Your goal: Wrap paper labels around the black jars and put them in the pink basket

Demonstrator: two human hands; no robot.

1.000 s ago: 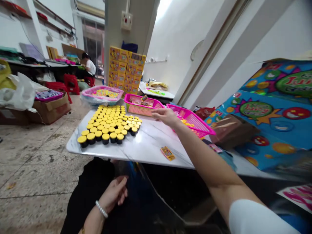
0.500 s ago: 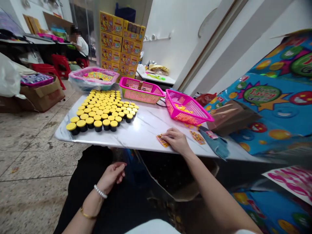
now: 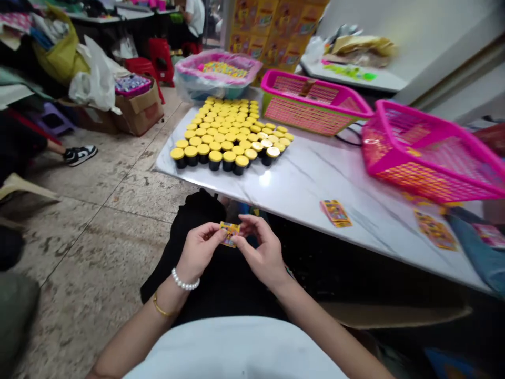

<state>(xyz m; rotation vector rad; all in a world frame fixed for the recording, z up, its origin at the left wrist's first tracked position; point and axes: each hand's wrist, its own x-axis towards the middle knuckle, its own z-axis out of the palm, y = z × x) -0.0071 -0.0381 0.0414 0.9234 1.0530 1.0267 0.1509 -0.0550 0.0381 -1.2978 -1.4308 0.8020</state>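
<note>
A small yellow printed card or sticker (image 3: 229, 235) is held over my lap, in front of the table edge. My left hand (image 3: 199, 250) pinches its left side between thumb and fingertips. At the card's right side is my right hand (image 3: 263, 252), its thumb pressed on the edge and the index finger curved above. A small stack of similar printed cards (image 3: 335, 213) lies near the table's front edge, and more printed cards (image 3: 435, 229) lie farther right. Several black jars with yellow lids (image 3: 215, 156) stand in tight rows on the left of the table.
Two pink baskets (image 3: 315, 118) stand along the back and right of the white marbled table (image 3: 300, 179). A plastic-lined tub (image 3: 218, 79) of colourful pieces sits behind the jars. A blue cloth (image 3: 473, 252) lies at the right. Another person's shoe (image 3: 80, 156) is on the floor at left.
My right hand has moved from the cards on the table to my lap, meeting my left hand. Both are now on one small card. The view has turned left and downward.
</note>
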